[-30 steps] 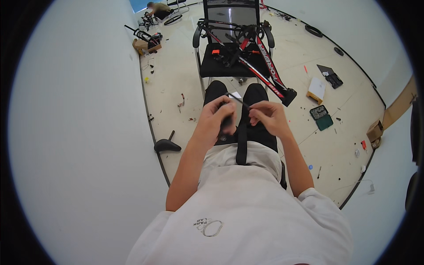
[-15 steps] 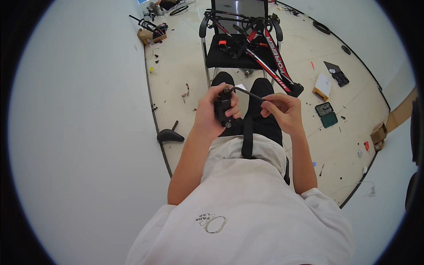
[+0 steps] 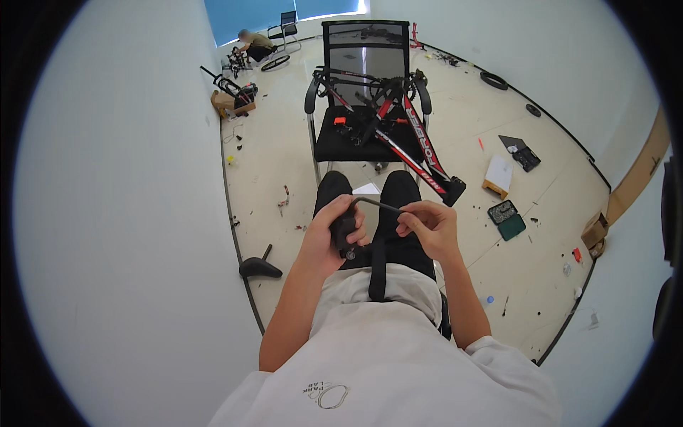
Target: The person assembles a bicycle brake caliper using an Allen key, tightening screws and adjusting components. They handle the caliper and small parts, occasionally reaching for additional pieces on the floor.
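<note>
My left hand [image 3: 322,238] is wrapped round a black, blocky bicycle part [image 3: 343,235] with a round bolt-like end at its lower tip. I cannot make out its exact kind. An Allen key [image 3: 378,205], dark and L-shaped, has its bent end at the top of this part, beside my left thumb. Whether its tip sits inside a socket is hidden. The key's long arm is pinched between the thumb and fingers of my right hand [image 3: 435,229]. Both hands are above my lap.
Ahead, a black chair [image 3: 366,53] carries a red and black bicycle frame [image 3: 427,153]. To the left lies a saddle [image 3: 260,267]. On the right floor are a green case [image 3: 511,226] and a black tool case [image 3: 525,158]. A person [image 3: 256,46] crouches far off.
The view has tilted up, bringing the far person and window into sight. My hands still hold the part and Allen key; the part's upper end is now less visible.
</note>
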Action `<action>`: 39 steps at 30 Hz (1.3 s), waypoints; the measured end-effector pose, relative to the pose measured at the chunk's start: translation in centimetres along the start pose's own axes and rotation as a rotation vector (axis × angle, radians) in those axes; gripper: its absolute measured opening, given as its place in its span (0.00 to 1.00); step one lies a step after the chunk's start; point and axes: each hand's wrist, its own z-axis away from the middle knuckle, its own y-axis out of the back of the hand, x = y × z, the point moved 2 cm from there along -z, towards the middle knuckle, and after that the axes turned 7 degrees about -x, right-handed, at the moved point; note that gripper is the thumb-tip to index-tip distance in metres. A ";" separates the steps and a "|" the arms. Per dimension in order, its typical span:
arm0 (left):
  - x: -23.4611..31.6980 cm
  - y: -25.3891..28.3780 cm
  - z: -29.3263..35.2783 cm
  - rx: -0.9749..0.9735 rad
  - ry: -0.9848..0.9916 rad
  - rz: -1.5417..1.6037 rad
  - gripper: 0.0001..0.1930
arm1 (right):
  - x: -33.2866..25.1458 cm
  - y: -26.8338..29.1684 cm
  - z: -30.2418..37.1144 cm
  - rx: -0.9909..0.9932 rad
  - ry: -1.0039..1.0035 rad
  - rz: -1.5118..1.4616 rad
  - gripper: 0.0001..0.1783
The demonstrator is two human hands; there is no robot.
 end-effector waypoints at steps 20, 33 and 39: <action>-0.5 0.4 -0.4 -0.048 -0.009 0.002 0.09 | 0.6 0.4 -0.2 0.052 0.025 -0.020 0.06; -0.6 0.4 -0.3 0.094 0.028 0.119 0.11 | 1.2 -0.4 0.0 0.020 0.021 -0.039 0.06; -0.7 0.3 -0.4 0.147 0.025 0.156 0.11 | 1.1 -0.4 0.1 0.021 -0.005 -0.055 0.05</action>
